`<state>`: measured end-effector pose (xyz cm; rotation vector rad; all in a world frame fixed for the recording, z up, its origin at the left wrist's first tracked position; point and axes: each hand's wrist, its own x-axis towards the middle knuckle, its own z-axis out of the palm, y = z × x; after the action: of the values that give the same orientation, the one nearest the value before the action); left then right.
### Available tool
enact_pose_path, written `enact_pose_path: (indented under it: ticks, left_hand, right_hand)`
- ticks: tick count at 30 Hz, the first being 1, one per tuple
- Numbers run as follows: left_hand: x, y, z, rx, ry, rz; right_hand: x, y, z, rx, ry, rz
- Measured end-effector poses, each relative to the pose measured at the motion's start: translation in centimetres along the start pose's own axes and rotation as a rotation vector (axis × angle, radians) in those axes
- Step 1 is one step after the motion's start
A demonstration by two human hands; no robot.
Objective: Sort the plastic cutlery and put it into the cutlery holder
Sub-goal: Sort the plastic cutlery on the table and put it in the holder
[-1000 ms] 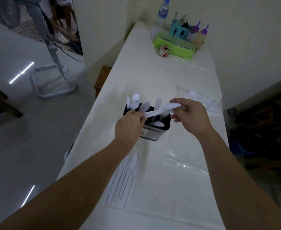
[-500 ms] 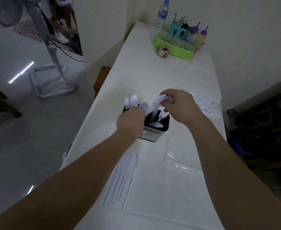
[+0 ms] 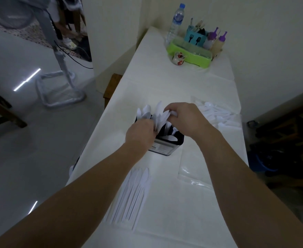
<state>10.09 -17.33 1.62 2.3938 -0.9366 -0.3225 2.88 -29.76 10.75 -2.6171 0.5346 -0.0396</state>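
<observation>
Spoons going into the black cutlery holder (image 3: pixel 166 145)

The holder stands mid-worktop (image 3: pixel 165 83), white spoons (image 3: pixel 147 113) upright inside. Both hands meet over its rim: right hand (image 3: pixel 184 119) pinches a spoon bowl, left hand (image 3: pixel 140 135) seemingly grasps its handle, fingers hidden. Next, likely, seat it among the spoons. Knives (image 3: pixel 132 192) lie nearer, loose spoons (image 3: pixel 216 113) right; compartments are obscured.

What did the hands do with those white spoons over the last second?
Both hands, left hand and right hand, swung the spoons from level above the black holder to upright, lowering them in. Both still grip them. The knives and bagged cutlery stayed put.
</observation>
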Motion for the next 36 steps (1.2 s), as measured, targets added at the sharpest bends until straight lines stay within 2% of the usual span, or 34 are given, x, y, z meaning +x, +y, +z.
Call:
enact_pose_path:
  ticks: [4, 7, 10, 14, 18, 24, 30, 36]
  left_hand:
    - [0.0, 0.0, 0.0, -0.073, 0.010, -0.043]
    - [0.2, -0.2, 0.2, -0.074, -0.018, -0.012]
    - [0.2, -0.6, 0.4, -0.093, 0.001, 0.018]
    - [0.1, -0.9, 0.3, -0.104, 0.032, -0.033]
    - [-0.1, -0.7, 0.0, -0.181, 0.003, -0.046]
    - [-0.6, -0.4, -0.4, -0.235, -0.037, 0.002]
    - [0.0, 0.1, -0.9, -0.154, 0.044, -0.068]
    - [-0.9, -0.5, -1.5, -0.272, 0.010, -0.052]
  right_hand:
    - [0.2, 0.1, 1.5, -0.038, -0.090, 0.055]
    - [0.0, 0.3, 2.7, 0.075, -0.119, 0.148]
    - [-0.2, 0.6, 3.5, 0.117, -0.087, 0.193]
    - [-0.7, 0.9, 3.8, 0.174, -0.046, 0.233]
    - [-1.1, 0.7, 3.9, 0.263, 0.012, 0.294]
    - [-0.7, -0.4, 4.8, 0.192, 0.061, 0.319]
    - [-1.0, 0.6, 5.1, 0.184, 0.095, 0.339]
    - [-3.1, 1.4, 5.4, 0.202, 0.198, 0.315]
